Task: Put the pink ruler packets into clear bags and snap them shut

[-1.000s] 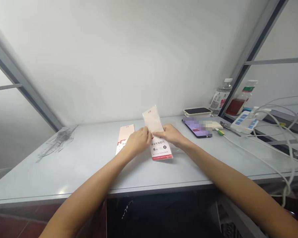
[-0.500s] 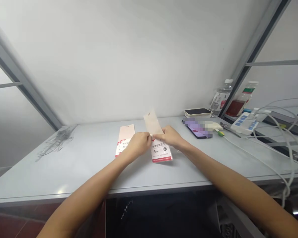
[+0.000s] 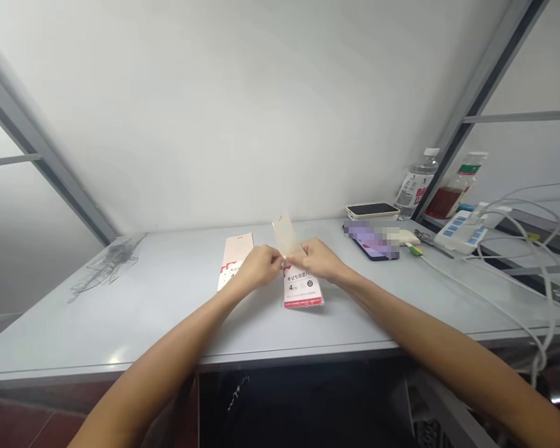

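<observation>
A clear plastic ruler-set packet (image 3: 303, 291) with a white and red printed front is held just over the desk, its pale upper part (image 3: 284, 231) slanting up behind my fingers. My right hand (image 3: 321, 260) is closed on the packet's right side, thumb across its front. My left hand (image 3: 262, 266) is closed in a pinch at the packet's left edge, where a small white bit shows at the fingertips. What exactly the left fingers grip is partly hidden. Partly covered by my left hand, a second similar packet (image 3: 238, 246) lies flat on the desk.
To the right are a purple-screened phone (image 3: 371, 241), another phone (image 3: 372, 210) on a white box, and a water bottle (image 3: 417, 183). Beyond them stand a bottle of red liquid (image 3: 450, 198) and a power strip (image 3: 462, 230) with loose white cables (image 3: 480, 297). Black scribbles (image 3: 109, 264) mark the desk's left side.
The held packet has shifted slightly down and its upper part leans a little differently. Both hands stay at the same spot on it, with small finger movements.
</observation>
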Demonstrator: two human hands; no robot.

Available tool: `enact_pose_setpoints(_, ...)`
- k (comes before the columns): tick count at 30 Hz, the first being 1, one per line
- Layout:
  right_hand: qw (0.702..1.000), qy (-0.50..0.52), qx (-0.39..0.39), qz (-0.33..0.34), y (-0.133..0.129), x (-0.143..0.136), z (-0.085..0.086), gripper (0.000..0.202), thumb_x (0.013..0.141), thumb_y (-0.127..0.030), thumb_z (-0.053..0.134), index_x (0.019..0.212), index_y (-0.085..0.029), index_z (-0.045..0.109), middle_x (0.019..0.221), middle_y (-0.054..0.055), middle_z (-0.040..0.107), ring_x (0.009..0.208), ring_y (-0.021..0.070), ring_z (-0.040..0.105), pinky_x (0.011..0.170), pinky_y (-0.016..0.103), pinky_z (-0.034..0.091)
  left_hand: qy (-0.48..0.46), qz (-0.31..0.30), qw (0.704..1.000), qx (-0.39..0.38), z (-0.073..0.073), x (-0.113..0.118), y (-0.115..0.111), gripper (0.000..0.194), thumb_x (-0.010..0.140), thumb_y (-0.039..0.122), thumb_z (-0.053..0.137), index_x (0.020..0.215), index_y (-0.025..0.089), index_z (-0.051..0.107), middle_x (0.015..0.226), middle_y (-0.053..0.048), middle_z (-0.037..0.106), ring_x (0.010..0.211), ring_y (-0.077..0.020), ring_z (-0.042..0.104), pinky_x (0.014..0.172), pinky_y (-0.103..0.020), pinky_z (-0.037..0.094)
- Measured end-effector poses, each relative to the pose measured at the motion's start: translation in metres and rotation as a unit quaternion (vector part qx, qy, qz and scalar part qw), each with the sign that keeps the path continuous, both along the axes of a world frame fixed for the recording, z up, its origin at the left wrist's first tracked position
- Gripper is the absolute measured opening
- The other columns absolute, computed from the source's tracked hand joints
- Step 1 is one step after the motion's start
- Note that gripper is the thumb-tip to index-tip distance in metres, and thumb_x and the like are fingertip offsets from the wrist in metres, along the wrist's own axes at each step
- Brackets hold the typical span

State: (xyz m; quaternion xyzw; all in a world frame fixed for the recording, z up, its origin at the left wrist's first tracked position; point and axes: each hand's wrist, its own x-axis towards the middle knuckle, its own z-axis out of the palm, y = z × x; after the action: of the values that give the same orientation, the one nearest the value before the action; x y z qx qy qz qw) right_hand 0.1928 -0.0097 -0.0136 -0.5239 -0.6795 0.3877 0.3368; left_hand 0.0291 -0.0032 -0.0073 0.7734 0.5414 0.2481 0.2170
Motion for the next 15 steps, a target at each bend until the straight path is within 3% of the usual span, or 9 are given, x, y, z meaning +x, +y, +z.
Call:
enact_pose_setpoints(4, 1.0, -0.001, 0.004, -0.004, 0.001, -0.001, -0.003, 0.02, 0.066, -0.03, 0.056, 0.055, -0.015, 0.058, 0.054, 0.002, 0.059, 0.049, 0.0129, 0.053, 0.04, 0.02, 0.035, 0.012, -0.017, 1.0, 0.015, -0.006, 0.002, 0.002, 0.024, 0.072, 0.027, 0.047, 0.052, 0.017, 0.055, 0.051, -0.001, 0.055, 0.046, -0.0117, 0.046, 0.043, -0.024, 0.027)
enact_pose_setpoints(15, 0.999, 0.004, 0.018, -0.041, 0.002, -0.006, -0.005, 0.019, 0.065, -0.031, 0.053, 0.055, -0.014, 0.054, 0.052, 0.0, 0.054, 0.051, 0.0134, 0.052, 0.041, 0.02, 0.034, 0.02, 0.019, 0.998, 0.062, -0.019, 0.009, 0.003, 0.021, 0.074, 0.03, 0.045, 0.058, 0.018, 0.051, 0.057, 0.0, 0.056, 0.05, -0.0118, 0.046, 0.044, -0.023, 0.028)
